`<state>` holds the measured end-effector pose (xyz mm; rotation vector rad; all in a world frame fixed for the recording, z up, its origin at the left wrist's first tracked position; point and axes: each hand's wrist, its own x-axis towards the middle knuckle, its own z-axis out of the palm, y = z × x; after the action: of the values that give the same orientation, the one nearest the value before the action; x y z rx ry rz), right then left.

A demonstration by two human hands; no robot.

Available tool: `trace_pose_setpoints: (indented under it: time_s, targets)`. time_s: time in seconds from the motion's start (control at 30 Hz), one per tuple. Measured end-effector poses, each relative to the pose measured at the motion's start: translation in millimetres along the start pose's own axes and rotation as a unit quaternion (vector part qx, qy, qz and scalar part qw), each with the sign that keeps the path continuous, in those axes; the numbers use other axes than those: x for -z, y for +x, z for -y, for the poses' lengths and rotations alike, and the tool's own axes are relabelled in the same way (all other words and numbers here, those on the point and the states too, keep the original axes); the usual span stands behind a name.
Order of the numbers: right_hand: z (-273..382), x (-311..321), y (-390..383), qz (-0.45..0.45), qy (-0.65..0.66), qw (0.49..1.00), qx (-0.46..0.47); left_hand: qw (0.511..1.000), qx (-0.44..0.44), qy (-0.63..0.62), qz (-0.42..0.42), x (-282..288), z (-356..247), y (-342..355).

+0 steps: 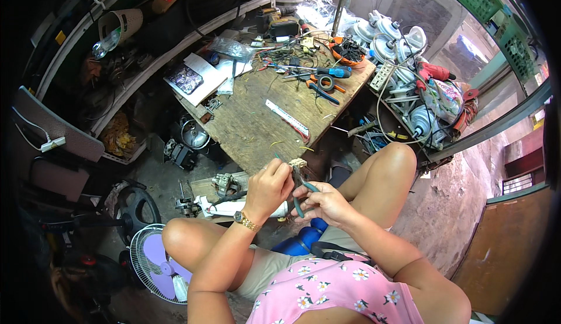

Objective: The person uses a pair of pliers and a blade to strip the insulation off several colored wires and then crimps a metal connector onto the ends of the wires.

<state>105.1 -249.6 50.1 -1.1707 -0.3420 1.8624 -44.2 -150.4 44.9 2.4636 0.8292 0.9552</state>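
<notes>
My left hand (270, 185), with a gold watch at the wrist, is closed in a pinch over the table's near edge. A small cream-coloured part (298, 163) sticks out at its fingertips, most of it hidden; a thin greenish strand shows above the fingers. My right hand (328, 202) is wrapped round the dark teal handles of a pair of pliers (310, 187). The pliers point up, their jaws close against the cream part; whether they grip it I cannot tell. Beyond the hands, a white utility knife (287, 119) lies on the wooden table (239, 122).
Screwdrivers (333, 72), orange-handled pliers (322, 92), black tape (326, 82) and tangled wires lie toward the back of the table. An orange bowl (348, 52) stands at its far right corner. Fan parts (385, 37) are piled at right. A purple-bladed fan (160, 264) is at lower left.
</notes>
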Motion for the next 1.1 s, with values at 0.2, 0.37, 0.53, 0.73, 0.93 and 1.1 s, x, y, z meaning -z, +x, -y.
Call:
trace_pose_setpoints:
  time_s: [0.2,0.37,0.53,0.73,0.93,1.1]
  targets:
    - [-8,1,6,-0.043,-0.015,0.997,0.058,0.996,0.033,-0.074,0.034,1,-2,-1]
    - [-16,13,15,-0.060,-0.087,0.992,0.065,0.990,0.034,-0.112,0.073,4,2,-3]
    - [11,12,16,0.043,-0.207,0.975,0.070,0.986,0.032,-0.160,0.047,9,5,6]
    - [111,-31,21,-0.064,-0.482,0.757,0.436,0.971,0.076,-0.210,-0.083,51,-15,84]
    - [143,-7,86,-0.099,-0.619,0.660,0.414,0.986,0.147,-0.081,-0.015,25,38,104]
    - [127,27,124,-0.087,-0.622,0.707,0.325,0.987,0.159,0.012,0.024,1,56,100]
